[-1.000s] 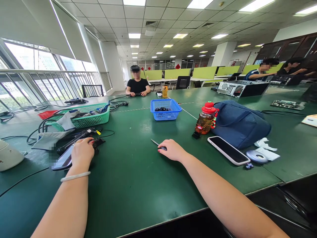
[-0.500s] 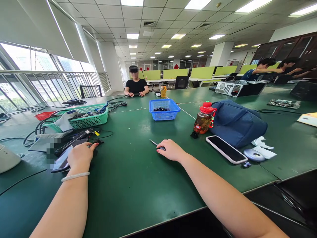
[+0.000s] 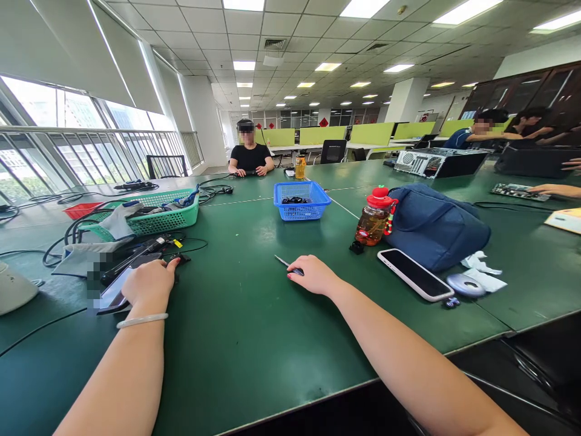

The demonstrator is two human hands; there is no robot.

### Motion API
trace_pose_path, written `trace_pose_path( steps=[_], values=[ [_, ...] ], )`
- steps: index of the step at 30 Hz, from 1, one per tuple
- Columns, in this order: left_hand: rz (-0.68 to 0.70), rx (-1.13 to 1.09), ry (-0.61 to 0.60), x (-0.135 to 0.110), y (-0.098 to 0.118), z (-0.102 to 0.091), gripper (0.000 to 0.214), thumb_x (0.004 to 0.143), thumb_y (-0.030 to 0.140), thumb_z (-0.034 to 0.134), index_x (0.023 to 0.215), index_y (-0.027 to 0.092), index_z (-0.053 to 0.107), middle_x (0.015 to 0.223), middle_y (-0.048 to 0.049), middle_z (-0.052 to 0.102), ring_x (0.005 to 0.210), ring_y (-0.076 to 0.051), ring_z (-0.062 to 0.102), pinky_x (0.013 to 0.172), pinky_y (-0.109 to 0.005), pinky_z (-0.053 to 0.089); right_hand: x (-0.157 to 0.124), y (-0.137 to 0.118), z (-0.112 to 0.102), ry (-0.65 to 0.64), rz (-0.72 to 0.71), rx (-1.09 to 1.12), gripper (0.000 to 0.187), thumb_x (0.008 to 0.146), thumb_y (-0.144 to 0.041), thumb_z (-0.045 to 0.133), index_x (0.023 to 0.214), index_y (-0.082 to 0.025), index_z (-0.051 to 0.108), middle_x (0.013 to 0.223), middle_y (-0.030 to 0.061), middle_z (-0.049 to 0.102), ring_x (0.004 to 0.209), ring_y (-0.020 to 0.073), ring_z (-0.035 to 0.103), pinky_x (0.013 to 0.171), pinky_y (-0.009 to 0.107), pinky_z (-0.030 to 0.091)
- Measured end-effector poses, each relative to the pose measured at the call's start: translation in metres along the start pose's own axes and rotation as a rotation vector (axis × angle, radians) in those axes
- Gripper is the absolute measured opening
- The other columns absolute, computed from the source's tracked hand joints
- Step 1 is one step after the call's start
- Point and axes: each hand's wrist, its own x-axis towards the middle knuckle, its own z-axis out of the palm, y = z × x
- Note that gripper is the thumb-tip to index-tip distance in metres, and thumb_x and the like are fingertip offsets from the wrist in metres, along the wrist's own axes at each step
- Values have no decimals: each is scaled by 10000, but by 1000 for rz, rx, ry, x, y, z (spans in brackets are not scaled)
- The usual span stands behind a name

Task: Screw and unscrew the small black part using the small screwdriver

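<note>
- A co-worker's hand [image 3: 563, 191] came in from three o'clock, its fingertips at the circuit board [image 3: 515, 192].
- Just beyond, the dark case [image 3: 529, 160] shifted toward nine o'clock, and another hand [image 3: 574, 164] appeared at its three-o'clock end.
- At two o'clock, the blue-sleeved arm [image 3: 492, 137] dropped lower.
- The left hand [image 3: 149, 283], at eight o'clock, moved slightly toward three, its thumb out beside the black part [image 3: 184, 258].

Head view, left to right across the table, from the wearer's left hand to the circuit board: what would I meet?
Left hand, slim metal-tipped tool, right hand, red-lidded bottle, phone, round lilac item, circuit board. Left out for overlap: blue basket, navy bag.
</note>
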Motion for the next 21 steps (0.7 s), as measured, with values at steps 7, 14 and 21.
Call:
trace_pose_path(
  steps=[7,14,21],
  values=[
    [2,52,-37,2,1,8,706,875,656,271,1053,141,718,1105,-237,684,1041,-406,621,767,-470,503,0,0,0,-6,6,2,253,896,-351,594,1079,-240,729,1136,50,687,1095,240,563,963,358,444],
    [42,67,-42,0,4,7,665,863,638,347,1076,143,736,1069,-260,696,1036,-427,622,761,-502,500,0,-1,-1,-8,11,9,249,897,-349,595,1076,-241,730,1137,50,685,1101,237,560,964,358,445],
    [89,52,-147,0,7,5,516,848,431,512,1261,155,649,1222,-249,652,1114,-427,604,804,-511,510,1,1,0,-3,1,-3,251,896,-361,594,1072,-245,731,1129,51,688,1084,235,568,950,356,450]
  ],
)
